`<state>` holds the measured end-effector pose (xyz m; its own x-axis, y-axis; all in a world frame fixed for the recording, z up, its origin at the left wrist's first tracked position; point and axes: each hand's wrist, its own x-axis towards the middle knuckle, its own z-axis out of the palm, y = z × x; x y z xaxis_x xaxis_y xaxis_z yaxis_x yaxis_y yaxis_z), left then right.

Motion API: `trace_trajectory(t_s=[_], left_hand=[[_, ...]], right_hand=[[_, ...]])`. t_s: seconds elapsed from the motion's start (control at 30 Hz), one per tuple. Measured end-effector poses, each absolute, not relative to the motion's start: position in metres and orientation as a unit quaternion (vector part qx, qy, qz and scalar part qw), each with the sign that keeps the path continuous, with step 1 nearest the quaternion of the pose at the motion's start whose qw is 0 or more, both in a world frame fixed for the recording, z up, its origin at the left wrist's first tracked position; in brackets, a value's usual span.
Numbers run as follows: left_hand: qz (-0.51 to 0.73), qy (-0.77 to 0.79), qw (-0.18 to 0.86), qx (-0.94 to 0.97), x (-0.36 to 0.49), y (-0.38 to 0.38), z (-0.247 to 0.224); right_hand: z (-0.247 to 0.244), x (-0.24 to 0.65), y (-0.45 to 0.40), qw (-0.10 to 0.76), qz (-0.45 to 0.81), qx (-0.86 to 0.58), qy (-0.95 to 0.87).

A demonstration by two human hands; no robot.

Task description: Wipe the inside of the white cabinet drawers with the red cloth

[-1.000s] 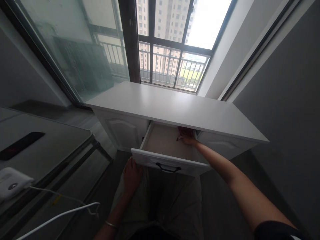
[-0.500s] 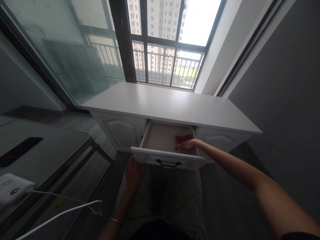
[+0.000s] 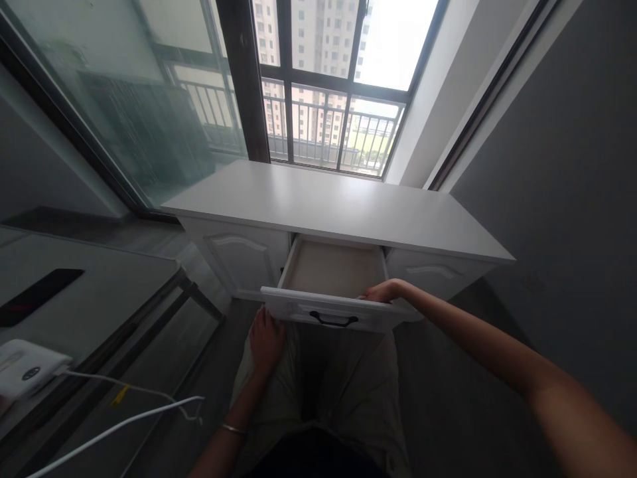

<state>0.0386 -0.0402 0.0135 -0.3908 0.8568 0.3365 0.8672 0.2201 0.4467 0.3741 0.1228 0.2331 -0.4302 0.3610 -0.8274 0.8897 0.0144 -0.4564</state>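
A white drawer with a dark handle is pulled out from the middle of a white cabinet. My right hand reaches into its front right corner, its fingers curled low behind the drawer front. Only a small pale edge shows at the fingertips. The red packet that this hand held is hidden behind the drawer front. My left hand lies flat on my left knee, close to the left end of the drawer front, and holds nothing.
On the left stands a table bearing a dark phone and a white device. A white cable runs beside it. Behind the cabinet is a glass window; a grey wall rises at the right.
My right hand has moved lower and toward the drawer front. The red packet, visible in it before, has gone out of sight. My left hand stays on my knee.
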Motion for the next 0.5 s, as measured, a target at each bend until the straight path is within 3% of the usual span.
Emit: trace_trajectory(t_s=[0.27,0.5], left_hand=[[-0.295,-0.774,0.016,-0.56,0.0358,-0.0412,0.0115],[-0.295,-0.776,0.003,-0.558,0.0366,-0.0405,0.0127]], right_hand=[[0.2299,0.3717,0.1208,0.286,-0.365,0.484,0.742],[0.2301,0.3789,0.1186,0.244,-0.411,0.459,0.749]])
